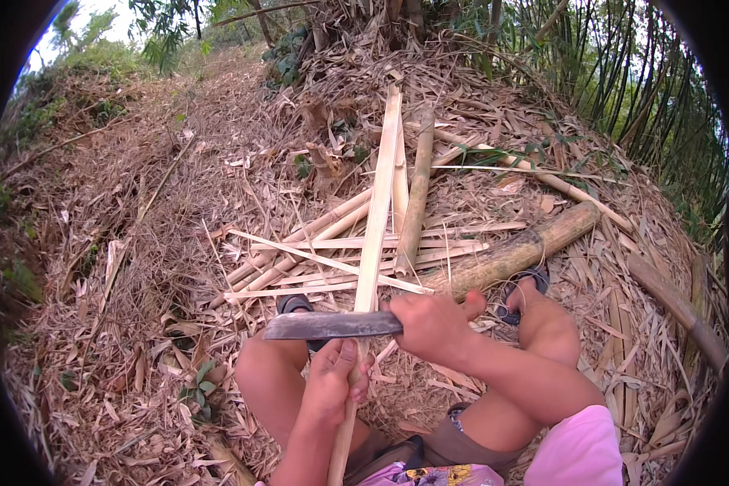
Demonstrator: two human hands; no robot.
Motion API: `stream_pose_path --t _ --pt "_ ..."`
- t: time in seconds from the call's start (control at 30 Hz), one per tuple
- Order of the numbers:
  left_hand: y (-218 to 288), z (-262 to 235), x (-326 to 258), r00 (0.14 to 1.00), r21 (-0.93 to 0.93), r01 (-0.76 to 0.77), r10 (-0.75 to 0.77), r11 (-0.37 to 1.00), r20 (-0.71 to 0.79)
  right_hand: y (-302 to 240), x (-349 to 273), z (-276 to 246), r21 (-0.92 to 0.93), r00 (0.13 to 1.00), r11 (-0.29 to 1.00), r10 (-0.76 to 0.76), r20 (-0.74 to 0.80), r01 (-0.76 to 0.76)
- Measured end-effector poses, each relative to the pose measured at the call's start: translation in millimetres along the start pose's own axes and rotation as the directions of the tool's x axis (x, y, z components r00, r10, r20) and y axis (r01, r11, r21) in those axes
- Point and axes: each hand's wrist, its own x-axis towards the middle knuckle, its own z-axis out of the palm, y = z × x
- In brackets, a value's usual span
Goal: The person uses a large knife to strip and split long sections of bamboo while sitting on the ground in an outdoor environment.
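A long pale split bamboo strip [373, 243] runs from my lap up and away toward the bamboo clump. My left hand [332, 377] is closed around its near part, thumb on top. My right hand [433, 326] grips a machete [332, 326], whose handle is hidden in the fist. The broad dark blade lies across the strip, just beyond my left hand, pointing left. Whether the edge bites into the bamboo I cannot tell.
Several split bamboo strips [332, 263] lie crossed beyond my feet. A thick bamboo pole [526, 247] rests by my right foot, with a thinner pole [417, 190] beyond. Stumps [324, 160] and dry leaf litter [138, 243] cover the slope; standing bamboo [656, 89] rises at the right.
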Motion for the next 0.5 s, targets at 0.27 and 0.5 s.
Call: stream_pose_path --t 0.27,0.5 --pt "0 -6 11 0.997 -0.169 0.071 -0.063 0.983 0.050 -7 3 9 -0.110 0.990 0.989 -0.112 -0.086 0.102" --pt "-16 -20 1 0.964 -0.365 0.229 -0.157 0.903 0.215 50 38 -5 -0.228 0.987 0.972 0.020 -0.158 -0.056"
